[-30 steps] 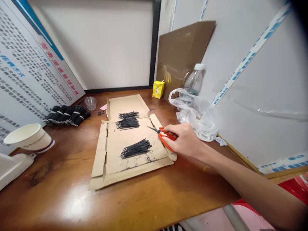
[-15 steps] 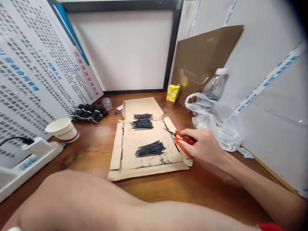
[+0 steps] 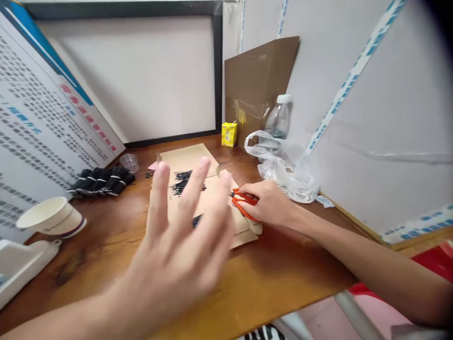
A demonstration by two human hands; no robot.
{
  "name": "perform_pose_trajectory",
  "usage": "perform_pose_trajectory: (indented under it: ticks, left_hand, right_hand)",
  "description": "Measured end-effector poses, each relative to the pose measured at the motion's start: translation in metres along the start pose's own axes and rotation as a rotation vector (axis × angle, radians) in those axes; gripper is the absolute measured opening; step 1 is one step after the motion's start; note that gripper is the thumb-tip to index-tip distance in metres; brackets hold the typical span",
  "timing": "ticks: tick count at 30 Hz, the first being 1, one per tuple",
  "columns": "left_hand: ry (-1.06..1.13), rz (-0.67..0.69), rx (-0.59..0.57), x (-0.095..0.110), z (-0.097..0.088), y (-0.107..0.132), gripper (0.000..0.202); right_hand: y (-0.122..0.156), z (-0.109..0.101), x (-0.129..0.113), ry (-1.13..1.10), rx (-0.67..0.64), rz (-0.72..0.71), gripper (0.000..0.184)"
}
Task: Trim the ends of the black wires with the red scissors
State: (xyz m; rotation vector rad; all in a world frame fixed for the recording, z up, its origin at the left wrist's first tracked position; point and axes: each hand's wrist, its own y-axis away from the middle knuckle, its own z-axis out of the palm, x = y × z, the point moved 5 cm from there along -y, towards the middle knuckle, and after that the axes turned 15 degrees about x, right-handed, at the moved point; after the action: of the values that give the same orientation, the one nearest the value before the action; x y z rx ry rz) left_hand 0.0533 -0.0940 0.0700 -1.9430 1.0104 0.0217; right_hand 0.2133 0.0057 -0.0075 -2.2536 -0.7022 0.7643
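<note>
My right hand [image 3: 271, 204] rests on the right flap of a flattened cardboard sheet [image 3: 184, 158], closed round the orange handles of a pair of scissors [image 3: 241, 204]. My left hand [image 3: 180, 236] hovers in the air in front of the cardboard, fingers spread and blurred, holding nothing. It hides most of the sheet. Piles of short black sticks [image 3: 181, 182] lie on the cardboard, partly seen behind my fingers.
Tied bundles of black sticks [image 3: 102, 180] lie at the left, by a small clear cup [image 3: 129, 162]. A paper cup [image 3: 51, 217] and white power strip [image 3: 21, 264] sit at the near left. A plastic bag [image 3: 286, 170], bottle [image 3: 278, 118], yellow carton [image 3: 229, 133] and leaning cardboard [image 3: 258, 80] stand at the right.
My left arm, which lay across the bottom of the view, has swung up, and its open hand now spreads before the cardboard. My right hand stays on the scissors. The view has shifted.
</note>
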Motion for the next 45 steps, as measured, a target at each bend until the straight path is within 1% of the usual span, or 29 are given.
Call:
perform_pose_trajectory:
  ticks: [1, 2, 3, 4, 5, 6, 8, 11, 15, 20, 23, 28, 30, 33, 36, 41, 45]
  left_hand:
    - [-0.001, 0.002, -0.039, -0.006, 0.010, 0.003, 0.018]
    - [0.018, -0.023, -0.126, -0.014, 0.024, 0.007, 0.017]
    - [0.063, -0.082, -0.250, -0.023, 0.041, 0.015, 0.017]
    - [0.134, -0.170, -0.404, -0.031, 0.059, 0.025, 0.018]
    - [0.213, -0.263, -0.522, -0.038, 0.075, 0.035, 0.020]
    - [0.272, -0.322, -0.588, -0.043, 0.087, 0.043, 0.021]
    - [0.328, -0.376, -0.636, -0.046, 0.104, 0.054, 0.018]
    - [0.375, -0.464, -0.612, -0.047, 0.112, 0.060, 0.013]
    - [0.434, -0.561, -0.573, -0.046, 0.110, 0.062, 0.017]
    - [0.424, -0.585, -0.567, -0.049, 0.110, 0.067, 0.016]
    - [0.432, -0.614, -0.521, -0.054, 0.109, 0.067, 0.015]
    - [0.584, -0.684, -0.391, -0.057, 0.103, 0.056, 0.008]
    - [0.611, -0.691, -0.349, -0.056, 0.100, 0.052, 0.011]
    - [0.684, -0.695, -0.331, -0.052, 0.098, 0.051, 0.022]
    - [0.743, -0.707, -0.322, -0.049, 0.097, 0.051, 0.025]
    - [0.798, -0.745, -0.337, -0.046, 0.096, 0.052, 0.029]
    - [0.792, -0.719, -0.338, -0.042, 0.091, 0.049, 0.031]
  right_hand:
    - [0.000, 0.001, 0.000, 0.010, -0.006, -0.002, 0.026]
    - [0.000, 0.001, 0.001, 0.016, -0.003, 0.001, 0.025]
    - [0.000, 0.002, 0.002, 0.018, 0.000, 0.003, 0.025]
    - [0.000, 0.002, 0.003, 0.017, 0.003, 0.004, 0.024]
    - [0.001, 0.003, 0.004, 0.016, 0.007, 0.005, 0.024]
    - [0.001, 0.003, 0.004, 0.015, 0.007, 0.003, 0.023]
    - [0.001, 0.004, 0.005, 0.014, 0.002, -0.001, 0.023]
    - [0.001, 0.004, 0.005, 0.017, -0.012, 0.000, 0.023]
    - [0.002, 0.005, 0.005, 0.023, -0.025, 0.009, 0.026]
    - [0.002, 0.006, 0.004, 0.027, -0.037, 0.011, 0.025]
    - [0.001, 0.004, 0.006, 0.022, -0.026, 0.045, 0.022]
    - [0.001, -0.001, 0.006, -0.022, 0.043, 0.061, 0.017]
    - [0.001, -0.002, 0.004, -0.043, 0.052, 0.044, 0.017]
    - [0.001, -0.003, -0.002, -0.075, 0.042, 0.015, 0.020]
    - [0.002, -0.004, -0.009, -0.112, 0.054, -0.019, 0.022]
    - [0.006, -0.006, -0.018, -0.168, 0.129, -0.103, 0.018]
    - [0.008, -0.006, -0.022, -0.170, 0.143, -0.159, 0.016]
